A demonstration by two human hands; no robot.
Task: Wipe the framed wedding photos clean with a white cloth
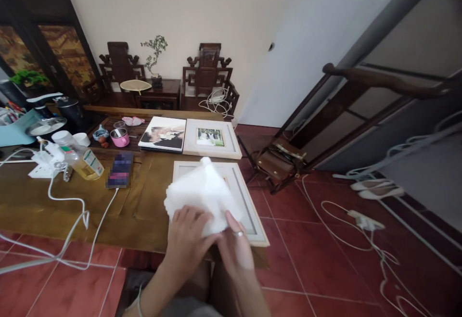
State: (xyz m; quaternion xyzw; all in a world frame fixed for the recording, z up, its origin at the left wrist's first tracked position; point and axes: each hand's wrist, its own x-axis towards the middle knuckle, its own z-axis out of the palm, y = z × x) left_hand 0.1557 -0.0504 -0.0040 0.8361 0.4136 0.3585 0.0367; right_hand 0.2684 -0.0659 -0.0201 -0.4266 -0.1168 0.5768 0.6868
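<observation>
My left hand [187, 233] and my right hand [235, 246] both grip a white tissue [204, 192] at its near edge. The left fingers lie bent over its front, while the right thumb presses on it from above, with a ring showing on that hand. The tissue is partly folded and hides much of the picture frame [250, 211] below it. This frame has a pale wooden border and a grey-white mount, and lies at the table's right end. Behind it, a second picture frame [231, 144] holds a small outdoor photo.
A photo album [163, 133] lies beside the rear frame. Farther left on the wooden table [151, 211] are a phone [120, 170] on a cable, a bottle [86, 163] of yellow liquid, a pink cup [120, 137] and a power strip [45, 165]. A wooden chair [325, 120] stands right.
</observation>
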